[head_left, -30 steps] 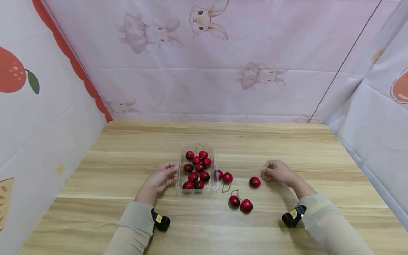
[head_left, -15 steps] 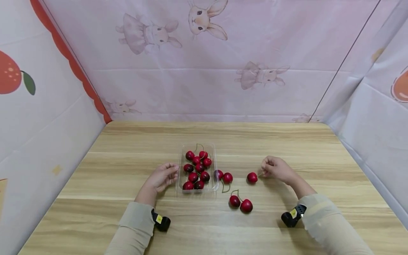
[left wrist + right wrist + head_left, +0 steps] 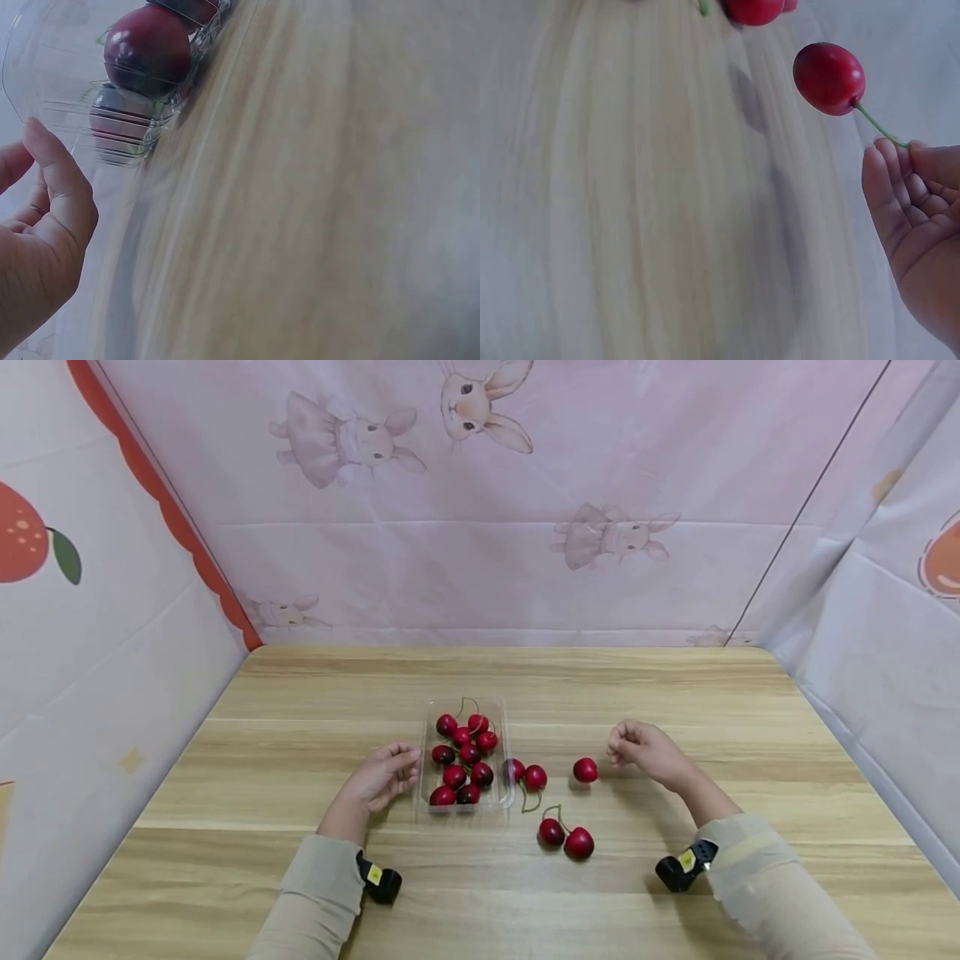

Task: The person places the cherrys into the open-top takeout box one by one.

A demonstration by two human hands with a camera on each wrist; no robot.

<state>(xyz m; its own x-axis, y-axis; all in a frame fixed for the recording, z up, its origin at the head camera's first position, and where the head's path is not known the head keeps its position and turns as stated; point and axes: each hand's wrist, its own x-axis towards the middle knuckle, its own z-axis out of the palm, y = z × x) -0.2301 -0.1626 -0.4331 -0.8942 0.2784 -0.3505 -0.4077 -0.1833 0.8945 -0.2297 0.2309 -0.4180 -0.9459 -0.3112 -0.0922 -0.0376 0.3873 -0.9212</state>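
Observation:
My right hand (image 3: 651, 755) pinches a red cherry (image 3: 829, 79) by its green stem (image 3: 881, 129); the fruit hangs above the table, its shadow on the wood. On the left, my left hand (image 3: 384, 777) holds the left rim of a clear plastic box (image 3: 501, 710) between thumb and fingers. Several dark red cherries (image 3: 454, 777) lie inside the box, some with stems showing. In the left wrist view the thumb (image 3: 56, 154) is right at the box's rim.
Just right of the box lies a joined pair of cherries (image 3: 536, 777), partly seen through its wall. Nearer the front is another joined pair (image 3: 579, 843). The wooden table (image 3: 300, 693) ends at a pink rabbit-print cloth (image 3: 480, 568), with white cloth on both sides.
The cherry in my right hand has risen and moved left toward the box, with the hand shifting up and left. My left hand and the box have stayed in place.

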